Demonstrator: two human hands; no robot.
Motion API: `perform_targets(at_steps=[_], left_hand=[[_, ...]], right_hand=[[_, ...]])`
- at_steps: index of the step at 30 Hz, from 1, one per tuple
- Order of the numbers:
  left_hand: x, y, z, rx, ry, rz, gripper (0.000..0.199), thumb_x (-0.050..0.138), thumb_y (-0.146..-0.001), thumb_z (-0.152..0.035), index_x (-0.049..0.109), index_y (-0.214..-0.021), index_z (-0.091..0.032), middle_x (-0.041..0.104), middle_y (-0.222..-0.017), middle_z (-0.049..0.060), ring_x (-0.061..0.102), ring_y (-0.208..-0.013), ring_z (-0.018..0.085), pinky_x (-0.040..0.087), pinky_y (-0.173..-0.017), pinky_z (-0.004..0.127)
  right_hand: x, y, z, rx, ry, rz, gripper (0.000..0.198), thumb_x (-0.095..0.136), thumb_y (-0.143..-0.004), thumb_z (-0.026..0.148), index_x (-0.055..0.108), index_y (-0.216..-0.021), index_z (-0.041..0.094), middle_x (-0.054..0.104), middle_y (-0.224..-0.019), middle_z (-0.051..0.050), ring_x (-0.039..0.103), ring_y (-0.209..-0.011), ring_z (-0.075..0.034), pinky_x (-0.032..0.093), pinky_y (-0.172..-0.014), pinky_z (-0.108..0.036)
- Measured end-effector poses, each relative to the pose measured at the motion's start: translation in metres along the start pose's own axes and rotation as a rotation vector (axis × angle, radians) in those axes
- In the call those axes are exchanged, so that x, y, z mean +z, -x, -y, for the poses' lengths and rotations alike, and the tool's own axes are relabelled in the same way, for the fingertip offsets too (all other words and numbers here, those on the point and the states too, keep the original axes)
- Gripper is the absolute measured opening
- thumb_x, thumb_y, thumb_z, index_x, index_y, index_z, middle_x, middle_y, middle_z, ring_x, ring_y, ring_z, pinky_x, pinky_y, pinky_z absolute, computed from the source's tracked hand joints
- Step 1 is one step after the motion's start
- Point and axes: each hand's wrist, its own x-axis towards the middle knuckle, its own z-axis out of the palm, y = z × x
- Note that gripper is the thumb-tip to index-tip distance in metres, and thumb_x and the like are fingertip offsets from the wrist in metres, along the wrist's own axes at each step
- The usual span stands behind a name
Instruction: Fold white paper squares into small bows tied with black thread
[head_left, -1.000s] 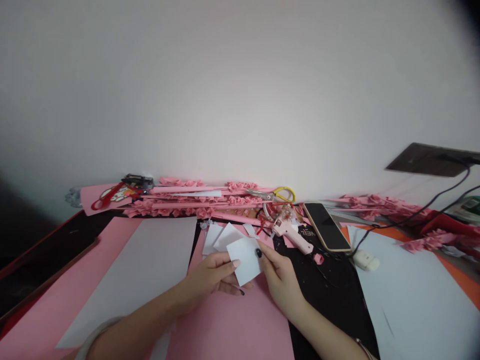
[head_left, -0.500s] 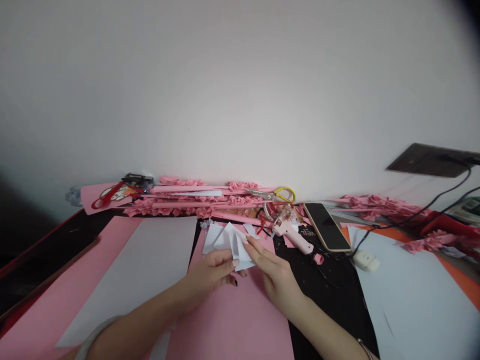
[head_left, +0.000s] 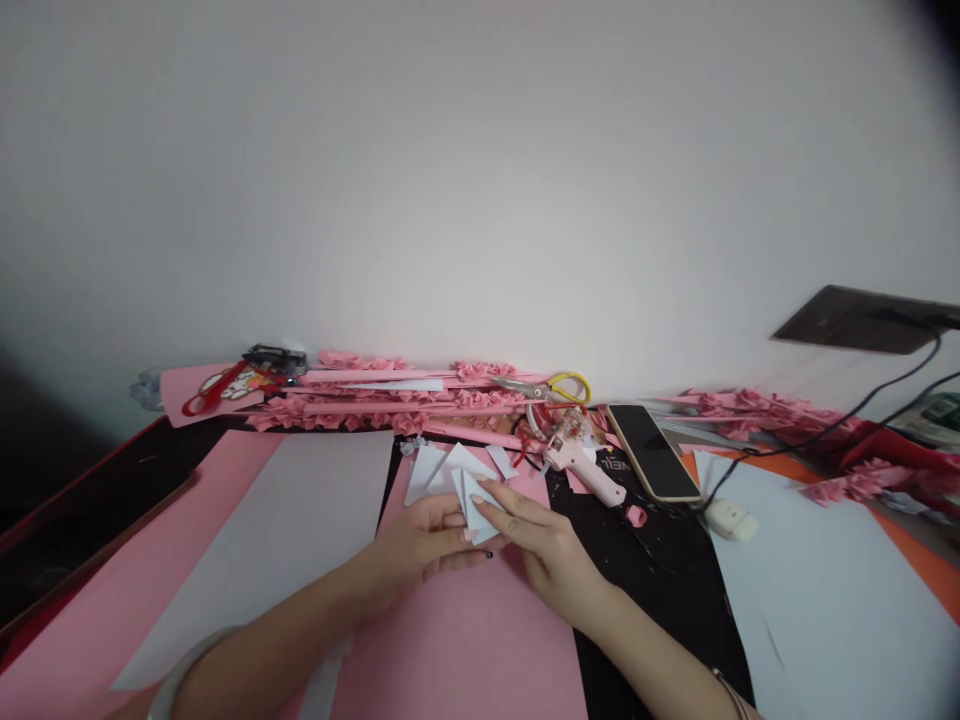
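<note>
A small piece of folded white paper (head_left: pixel 482 522) is held between my two hands over the pink sheet (head_left: pixel 457 640). My left hand (head_left: pixel 421 548) pinches its lower left edge, thumb on top and fingers beneath. From the right, my right hand (head_left: pixel 546 538) closes on the same paper, its fingers laid over the upper face. Just behind the fingers, loose white paper squares (head_left: pixel 431 472) overlap on the pink sheet.
Behind lie pink paper flower stems (head_left: pixel 360 408), yellow-handled scissors (head_left: pixel 568 387) and red-handled scissors (head_left: pixel 216 390). To the right are a pink glue gun (head_left: pixel 589 472), a phone (head_left: pixel 654 455), a white case (head_left: pixel 732 520) and a black cable (head_left: pixel 832 428). White sheets (head_left: pixel 262 540) flank my arms.
The folded paper has become narrower and flatter, its raised flap pressed down. My right-hand fingers have moved slightly down over it, and my left fingers have closed in underneath.
</note>
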Motion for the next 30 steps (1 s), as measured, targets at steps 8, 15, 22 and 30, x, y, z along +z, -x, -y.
perform_targets(at_steps=[8, 15, 22, 30], left_hand=[[-0.0042, -0.0015, -0.0007, -0.037, -0.084, -0.022, 0.038, 0.064, -0.076, -0.025, 0.058, -0.113, -0.022, 0.063, -0.114, 0.009, 0.055, -0.109, 0.024, 0.042, -0.091, 0.035], [-0.0037, 0.0014, -0.0036, -0.11, -0.206, 0.056, 0.034, 0.062, -0.077, -0.027, 0.061, -0.11, -0.023, 0.066, -0.107, 0.006, 0.061, -0.099, 0.021, 0.045, -0.086, 0.034], [-0.0036, -0.0009, -0.0024, -0.08, -0.186, -0.086, 0.034, 0.063, -0.075, -0.034, 0.063, -0.107, -0.022, 0.066, -0.106, 0.008, 0.061, -0.098, 0.023, 0.045, -0.085, 0.034], [-0.0027, -0.0027, -0.0005, -0.051, -0.213, -0.165, 0.039, 0.067, -0.071, -0.036, 0.062, -0.107, -0.022, 0.065, -0.108, 0.008, 0.06, -0.101, 0.026, 0.045, -0.086, 0.038]], right_hand=[[0.0037, 0.0029, -0.0015, 0.181, -0.095, -0.175, 0.053, 0.038, -0.082, 0.004, 0.04, -0.132, 0.019, 0.061, -0.114, -0.008, 0.061, -0.095, -0.016, 0.049, -0.083, -0.028], [0.0056, 0.0001, 0.0009, 0.36, -0.165, -0.193, 0.039, 0.039, -0.088, 0.014, 0.05, -0.125, 0.016, 0.066, -0.079, -0.001, 0.059, -0.062, -0.013, 0.048, -0.057, -0.021], [0.0044, 0.0028, -0.0036, 0.283, -0.073, -0.249, 0.044, 0.037, -0.087, 0.011, 0.046, -0.129, 0.021, 0.066, -0.102, -0.005, 0.065, -0.08, -0.017, 0.053, -0.067, -0.026], [0.0037, 0.0035, -0.0054, 0.11, 0.11, -0.193, 0.057, 0.035, -0.083, 0.001, 0.035, -0.135, 0.024, 0.044, -0.134, -0.004, 0.044, -0.121, -0.019, 0.04, -0.099, -0.036]])
